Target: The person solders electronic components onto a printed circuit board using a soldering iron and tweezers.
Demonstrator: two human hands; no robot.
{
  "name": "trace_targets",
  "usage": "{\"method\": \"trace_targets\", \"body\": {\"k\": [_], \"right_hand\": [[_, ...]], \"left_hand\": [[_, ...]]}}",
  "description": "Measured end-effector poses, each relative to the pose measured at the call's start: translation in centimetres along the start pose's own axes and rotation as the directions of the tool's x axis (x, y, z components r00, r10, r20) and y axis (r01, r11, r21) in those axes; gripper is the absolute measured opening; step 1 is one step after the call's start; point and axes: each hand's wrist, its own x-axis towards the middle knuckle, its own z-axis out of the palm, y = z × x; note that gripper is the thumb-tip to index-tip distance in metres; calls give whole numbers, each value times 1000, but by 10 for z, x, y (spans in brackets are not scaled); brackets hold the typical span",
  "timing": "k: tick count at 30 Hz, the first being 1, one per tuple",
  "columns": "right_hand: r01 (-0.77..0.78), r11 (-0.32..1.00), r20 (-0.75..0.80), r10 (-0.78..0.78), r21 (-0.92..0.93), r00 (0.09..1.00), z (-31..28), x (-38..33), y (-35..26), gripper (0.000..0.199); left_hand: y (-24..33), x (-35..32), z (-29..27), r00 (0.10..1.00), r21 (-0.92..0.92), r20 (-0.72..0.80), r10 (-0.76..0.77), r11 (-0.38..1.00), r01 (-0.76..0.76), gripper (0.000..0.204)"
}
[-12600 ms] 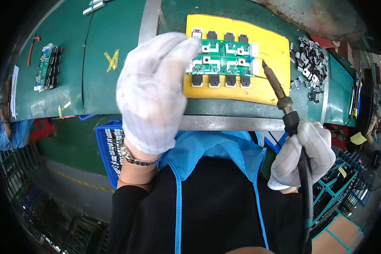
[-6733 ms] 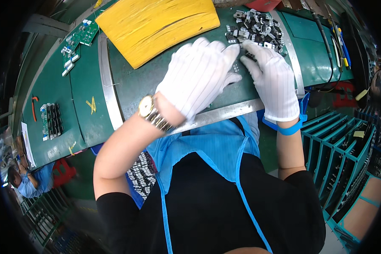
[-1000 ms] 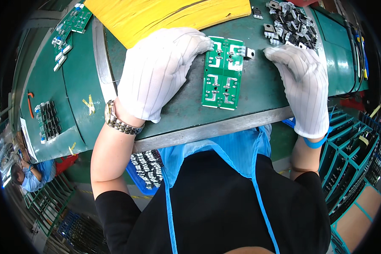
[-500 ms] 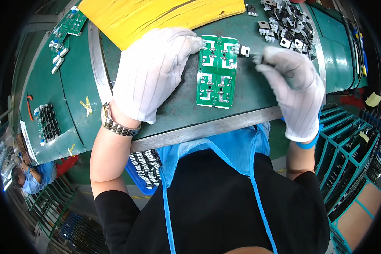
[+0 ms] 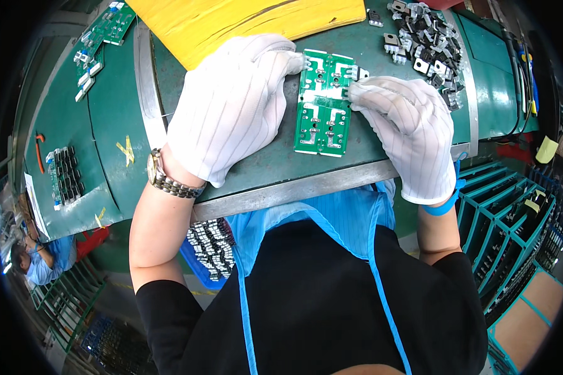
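Observation:
A green circuit board (image 5: pixel 322 100) with silvery solder tracks lies on the green work surface between my hands. My gloved left hand (image 5: pixel 238 106) is closed at the board's upper left edge, fingertips pinching there; anything else under them is hidden. A black transistor (image 5: pixel 361 73) juts from the upper right edge. Just below it, my gloved right hand (image 5: pixel 410 128) is closed, thumb and fingers pinched against the board's right edge. Dark leads of a transistor (image 5: pixel 346 93) show at those fingertips, its body covered by the glove.
A heap of loose transistors (image 5: pixel 425 47) lies at the far right, and a single one (image 5: pixel 374 17) beside it. A yellow board (image 5: pixel 250 25) stretches across the back. More populated circuit boards (image 5: pixel 65 178) lie left. A metal edge (image 5: pixel 294 189) borders the work surface in front.
My right hand has moved left from beside the board to its right edge, bringing a transistor there. The board has shifted slightly right. My left hand stays at its upper left edge.

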Motion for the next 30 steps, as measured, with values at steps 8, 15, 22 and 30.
{"method": "trace_targets", "body": {"k": [8, 15, 22, 30], "right_hand": [[-119, 983, -147, 139, 139, 979, -15, -1, 4, 25], [-161, 972, -242, 116, -174, 963, -21, 17, 31, 23], [-220, 943, -233, 162, -251, 959, 9, 23, 42, 36], [-60, 998, -49, 58, -36, 997, -30, -7, 31, 34]], "left_hand": [[6, 16, -8, 987, -150, -154, -52, 988, 28, 31], [23, 76, 9, 991, 260, 109, 71, 961, -98, 25], [17, 122, 51, 968, 413, 185, 171, 880, -234, 12], [14, 119, 52, 974, 305, 30, 226, 926, -224, 11]]}}
